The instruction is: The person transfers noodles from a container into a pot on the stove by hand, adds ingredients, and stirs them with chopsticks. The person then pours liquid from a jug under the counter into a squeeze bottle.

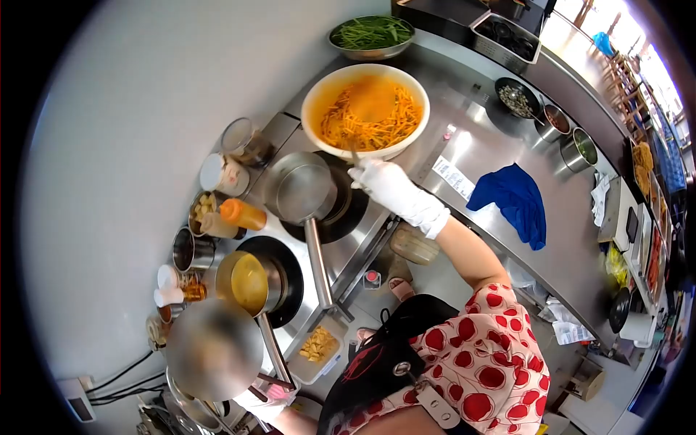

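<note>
My right hand, in a white glove, is closed round the thin handle of a utensil, apparently a ladle, whose blurred orange head is inside a big cream bowl. Orange-coated strips fill that bowl. At the bottom, my left hand, also gloved, is by a dark handle beside a blurred round metal pan; its fingers seem wrapped round the handle, though the blur hides part of the grip. Between my hands, a steel saucepan and a pot of yellow liquid sit on the burners.
Jars, an orange-capped bottle and steel cups line the wall. Green stems fill a metal bowl at the back. A blue cloth and a paper slip lie on the steel counter. A tub of yellow pieces stands below the stove edge.
</note>
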Demonstrator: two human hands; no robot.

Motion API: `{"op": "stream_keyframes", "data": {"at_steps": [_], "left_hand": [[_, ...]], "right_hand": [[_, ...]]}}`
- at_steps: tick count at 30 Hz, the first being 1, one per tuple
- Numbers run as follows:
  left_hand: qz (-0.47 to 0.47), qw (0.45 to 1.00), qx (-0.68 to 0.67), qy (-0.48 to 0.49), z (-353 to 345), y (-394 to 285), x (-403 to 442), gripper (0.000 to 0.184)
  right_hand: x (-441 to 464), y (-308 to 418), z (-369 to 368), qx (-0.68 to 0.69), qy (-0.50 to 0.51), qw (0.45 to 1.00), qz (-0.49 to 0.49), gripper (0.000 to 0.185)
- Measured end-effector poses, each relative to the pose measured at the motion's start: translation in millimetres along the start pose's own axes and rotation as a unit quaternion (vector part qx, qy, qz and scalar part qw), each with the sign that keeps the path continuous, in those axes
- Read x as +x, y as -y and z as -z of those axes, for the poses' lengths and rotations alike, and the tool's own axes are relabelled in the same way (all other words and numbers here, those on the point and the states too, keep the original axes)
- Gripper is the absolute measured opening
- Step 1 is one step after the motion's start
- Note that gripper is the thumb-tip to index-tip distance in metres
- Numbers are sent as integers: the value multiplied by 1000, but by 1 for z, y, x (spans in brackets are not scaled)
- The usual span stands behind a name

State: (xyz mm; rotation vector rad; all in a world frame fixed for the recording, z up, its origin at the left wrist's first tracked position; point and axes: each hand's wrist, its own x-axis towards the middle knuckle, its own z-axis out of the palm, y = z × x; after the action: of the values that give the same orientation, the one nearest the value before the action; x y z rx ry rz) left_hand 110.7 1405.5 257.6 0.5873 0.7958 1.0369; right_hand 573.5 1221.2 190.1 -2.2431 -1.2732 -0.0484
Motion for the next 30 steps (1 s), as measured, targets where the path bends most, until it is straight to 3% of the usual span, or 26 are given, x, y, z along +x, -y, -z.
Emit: {"op": "stream_keyframes", "data": {"at_steps": [2, 3, 7, 8, 9, 10, 11, 13, 14, 15, 17, 19, 21, 22, 23, 26, 28, 30], "left_hand": [[25, 998, -30, 58, -3, 2, 2, 24], [38, 995, -44, 87, -19, 4, -2, 23], [35, 997, -39, 53, -43, 15, -16, 22], [58, 993, -57, 84, -48, 16, -19, 21], [29, 996, 8, 82, -64, 21, -30, 21], [1, 994, 74, 76, -79, 26, -41, 20], [45, 993, -20, 111, -73, 26, -38, 20], [89, 976, -134, 149, -61, 24, -33, 20], [90, 972, -153, 153, -61, 25, -34, 20], [51, 985, -95, 132, -72, 30, -41, 20], [-16, 996, -9, 82, -70, 31, -36, 21], [-45, 995, 71, 48, -52, 29, -25, 22], [-48, 983, 175, 38, -64, 29, -37, 23], [-66, 971, 225, 52, -74, 34, -45, 23], [-74, 968, 229, 65, -76, 36, -46, 23], [-101, 970, 209, 76, -74, 39, -47, 21], [-163, 939, 303, 11, -93, 52, -52, 18], [-113, 973, 202, 22, -93, 50, -52, 15]], "right_hand": [[11, -15, -22, -11, 9, 999, 34, 16], [20, -15, -20, 66, 36, 997, -17, 26], [43, -16, -34, 96, -12, 992, -85, 25], [39, -10, -21, 53, -36, 997, -43, 26], [38, -10, -21, 22, -80, 997, -10, 23], [39, -11, -21, 89, -97, 990, -59, 21], [41, -12, -18, 155, -114, 975, -108, 18], [48, -27, -17, -67, -222, 972, -24, 15], [53, -41, -27, 0, -212, 976, -51, 13], [53, -48, -30, -91, -176, 979, -41, 10], [47, -53, -41, -137, -117, 984, -15, 7], [44, -51, -65, -59, -150, 987, 4, 7], [39, -40, -59, -116, -130, 983, 53, 8], [38, -37, -54, -55, -114, 992, 5, 13], [39, -30, -40, 4, -99, 994, -41, 17], [42, -20, -27, -35, -117, 990, -70, 14], [45, -25, -37, -56, -92, 994, -22, 14], [50, -28, -41, -74, -58, 996, 11, 12]]}}
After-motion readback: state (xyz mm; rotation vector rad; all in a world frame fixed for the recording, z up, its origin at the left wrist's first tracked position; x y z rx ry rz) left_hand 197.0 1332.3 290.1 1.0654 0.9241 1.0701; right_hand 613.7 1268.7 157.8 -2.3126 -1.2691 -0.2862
